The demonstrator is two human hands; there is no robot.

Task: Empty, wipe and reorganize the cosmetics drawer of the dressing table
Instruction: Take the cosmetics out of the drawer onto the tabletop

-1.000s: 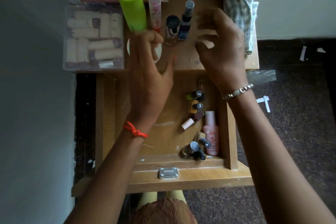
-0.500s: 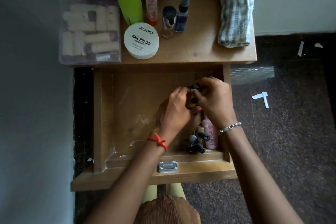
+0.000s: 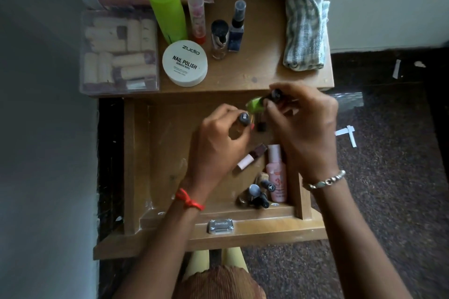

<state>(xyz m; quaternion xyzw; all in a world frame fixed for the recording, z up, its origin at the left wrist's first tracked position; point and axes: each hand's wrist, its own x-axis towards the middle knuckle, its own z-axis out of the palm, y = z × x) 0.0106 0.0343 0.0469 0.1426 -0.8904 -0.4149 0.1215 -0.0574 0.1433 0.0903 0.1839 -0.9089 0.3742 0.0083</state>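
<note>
The wooden drawer (image 3: 155,153) stands pulled out below the dressing table top (image 3: 262,65). My left hand (image 3: 218,145) grips a small nail polish bottle with a dark cap (image 3: 243,119) over the drawer's far part. Beside it, my right hand (image 3: 308,124) pinches a green nail polish bottle (image 3: 255,105) by its black cap, just above the drawer's back edge. Left lying in the drawer's right side are a pink bottle (image 3: 277,175), a white-capped brown polish (image 3: 250,158) and several dark-capped polish bottles (image 3: 257,193).
On the table top stand a tall green can (image 3: 167,9), a white nail polish wipes tub (image 3: 185,63), a pink tube (image 3: 197,19), two small bottles (image 3: 228,31), a clear box of rollers (image 3: 119,53) and a folded striped cloth (image 3: 305,22). Dark floor lies to the right.
Both hands came down from the table top into the drawer, took hold of polish bottles there, and have now lifted them toward the drawer's back edge.
</note>
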